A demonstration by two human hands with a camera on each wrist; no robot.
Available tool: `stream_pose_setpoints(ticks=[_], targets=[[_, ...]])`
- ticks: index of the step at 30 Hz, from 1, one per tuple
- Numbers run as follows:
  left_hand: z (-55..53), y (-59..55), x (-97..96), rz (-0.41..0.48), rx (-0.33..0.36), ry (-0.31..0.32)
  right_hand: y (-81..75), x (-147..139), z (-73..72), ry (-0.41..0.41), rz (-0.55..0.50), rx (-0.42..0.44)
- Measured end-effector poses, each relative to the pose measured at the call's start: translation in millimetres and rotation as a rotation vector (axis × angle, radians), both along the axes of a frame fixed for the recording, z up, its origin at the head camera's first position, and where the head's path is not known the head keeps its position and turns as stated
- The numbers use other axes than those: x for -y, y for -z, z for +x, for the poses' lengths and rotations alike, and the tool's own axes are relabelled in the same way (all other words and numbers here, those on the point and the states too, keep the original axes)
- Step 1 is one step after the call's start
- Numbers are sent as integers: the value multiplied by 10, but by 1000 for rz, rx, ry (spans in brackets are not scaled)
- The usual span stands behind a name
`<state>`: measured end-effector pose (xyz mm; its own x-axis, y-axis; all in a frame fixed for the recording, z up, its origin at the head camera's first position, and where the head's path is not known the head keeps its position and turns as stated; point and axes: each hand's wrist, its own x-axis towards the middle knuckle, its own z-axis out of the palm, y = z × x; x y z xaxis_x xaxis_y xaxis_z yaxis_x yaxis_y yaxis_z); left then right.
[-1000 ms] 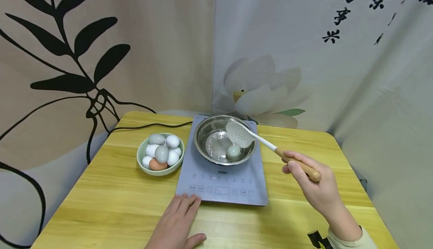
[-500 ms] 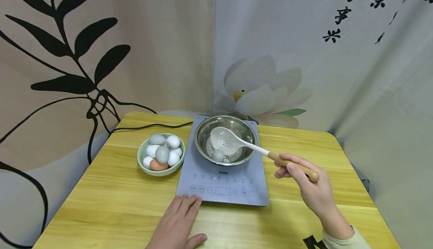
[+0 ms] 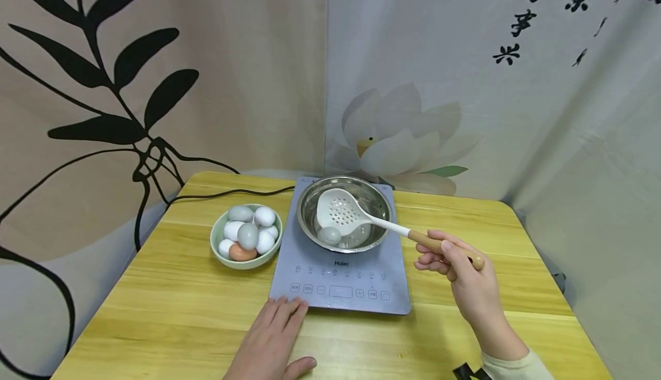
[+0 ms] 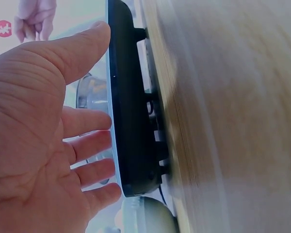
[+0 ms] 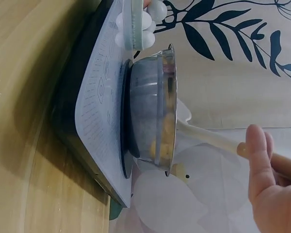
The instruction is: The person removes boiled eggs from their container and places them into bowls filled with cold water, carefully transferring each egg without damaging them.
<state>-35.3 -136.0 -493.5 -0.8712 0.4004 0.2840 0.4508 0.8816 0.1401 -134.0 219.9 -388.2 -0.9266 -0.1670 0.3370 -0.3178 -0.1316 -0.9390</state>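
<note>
My right hand point(image 3: 472, 282) grips a white slotted skimmer point(image 3: 338, 210) by its wooden handle. The skimmer's perforated head is over the inside of a steel pot point(image 3: 379, 202). A pale egg point(image 3: 329, 235) sits in the pot at its near left, just below the skimmer head in the head view. Under the pot is a grey-lilac induction cooker point(image 3: 341, 279). My left hand point(image 3: 273, 334) lies with straight fingers at the cooker's front left edge. In the left wrist view its fingertips meet the cooker's dark side point(image 4: 131, 107).
A light green bowl point(image 3: 217, 254) heaped with white, greenish and brown eggs stands left of the cooker. A black cord point(image 3: 227, 192) runs from the cooker's back left across the wooden table point(image 3: 155, 311). Printed curtains point(image 3: 258, 70) hang behind.
The skimmer head has moved left across the pot, and its face now shows more. The egg has shifted from the pot's right side to its left. The left hand has stayed put.
</note>
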Motion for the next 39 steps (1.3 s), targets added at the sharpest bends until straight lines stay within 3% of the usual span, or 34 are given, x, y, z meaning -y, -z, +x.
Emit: stream_pose_setpoints(ticks=[9,17,24,28,32,36,39], targets=[[7,-8,-2,2,12,-2,-87,37,38,53,-33,156],[16,15,3,9,6,0,-183,27,-16,51,-105,312],[7,-9,10,12,34,6,-311,86,-52,55,-162,289],[9,-25,20,19,49,2,-417,230,-99,37,-167,300],[12,-27,23,21,48,0,-491,465,-158,34,-168,363],[15,-16,23,19,34,2,-510,755,-223,40,-178,413],[17,-6,21,16,31,0,-484,969,-257,37,-183,401]])
